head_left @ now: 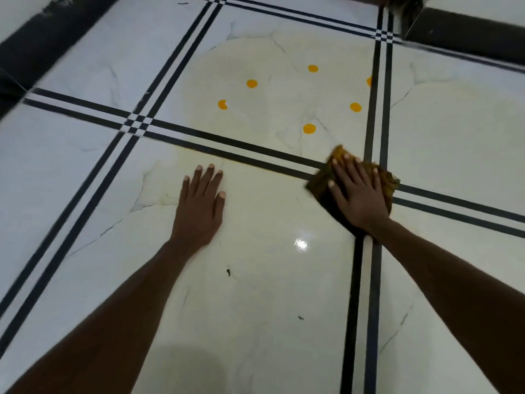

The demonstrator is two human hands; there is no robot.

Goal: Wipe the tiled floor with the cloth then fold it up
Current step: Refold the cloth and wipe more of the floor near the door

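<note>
The floor (270,280) is glossy white tile crossed by black double stripes. Several orange-yellow spots (309,128) dot the far tile, inside a pale yellowish smear. A dark brown and mustard cloth (321,186), folded flat, lies where two stripe bands cross. My right hand (358,194) presses flat on top of it with fingers spread. My left hand (200,206) rests palm-down on the bare tile to the left, fingers apart, holding nothing.
A dark skirting and wall (42,44) run along the far left. A dark block-like base (466,35) stands at the far right corner. Small dark specks (228,272) mark the near tile. A light reflection (301,244) glares between my arms.
</note>
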